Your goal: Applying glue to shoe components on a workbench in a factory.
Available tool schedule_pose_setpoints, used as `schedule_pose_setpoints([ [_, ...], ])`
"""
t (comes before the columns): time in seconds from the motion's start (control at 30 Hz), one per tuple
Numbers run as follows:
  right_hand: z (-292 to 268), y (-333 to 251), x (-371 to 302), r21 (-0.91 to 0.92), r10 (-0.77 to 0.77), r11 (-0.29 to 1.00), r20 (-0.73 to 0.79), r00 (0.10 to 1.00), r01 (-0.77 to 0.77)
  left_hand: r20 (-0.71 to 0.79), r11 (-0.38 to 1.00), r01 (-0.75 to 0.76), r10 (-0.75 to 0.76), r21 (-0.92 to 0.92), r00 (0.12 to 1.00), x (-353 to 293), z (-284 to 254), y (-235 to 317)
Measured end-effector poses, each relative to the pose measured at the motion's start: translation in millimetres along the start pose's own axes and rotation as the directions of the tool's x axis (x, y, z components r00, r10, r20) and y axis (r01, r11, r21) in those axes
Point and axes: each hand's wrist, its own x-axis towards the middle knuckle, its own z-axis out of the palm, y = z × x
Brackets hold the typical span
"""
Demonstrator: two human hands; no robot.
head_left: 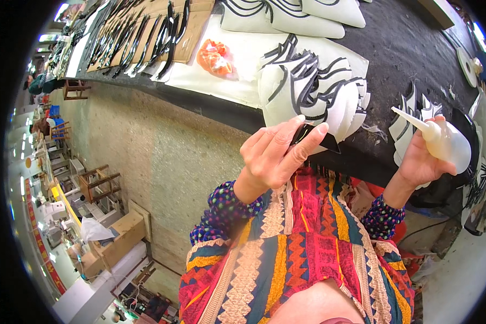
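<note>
My left hand (270,156) is at the front edge of the dark table, its thumb and fingers closed on a small glossy black piece (303,133). Just beyond it lies a pile of white shaped pieces (340,110) with black curved trim, overlapping one another. Off to the right, my right hand (416,164) is wrapped round a translucent squeeze bottle (452,144) with pale contents. The bottle's long, tapered nozzle (410,119) points up and left, above more black-and-white pieces (400,134) on the table.
Black strips (170,40) lie in rows on a cardboard sheet (202,13) at the far left. Near them is a crumpled orange item (216,58) on white sheeting. More white pieces (313,19) sit at the back. A wooden stool (98,183) stands on the floor at left.
</note>
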Motion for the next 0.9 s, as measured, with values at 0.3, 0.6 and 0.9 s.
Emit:
schedule_pose_setpoints([
  [0.3, 3, 25, 30, 0.280, -0.177, 0.947, 0.050, 0.983, 0.157, 0.033, 0.982, -0.114, 0.111, 0.150, 0.993, 34, -6, 38],
  [0.6, 10, 61, 73, 0.175, -0.236, 0.948, -0.175, 0.956, 0.266, 0.078, 0.936, -0.208, 0.194, 0.283, 0.978, 79, -2, 83],
  [0.9, -9, 77, 89, 0.156, -0.272, 0.945, -0.112, 0.956, 0.288, 0.064, 0.963, -0.185, 0.176, 0.195, 0.982, 111, 3, 83],
])
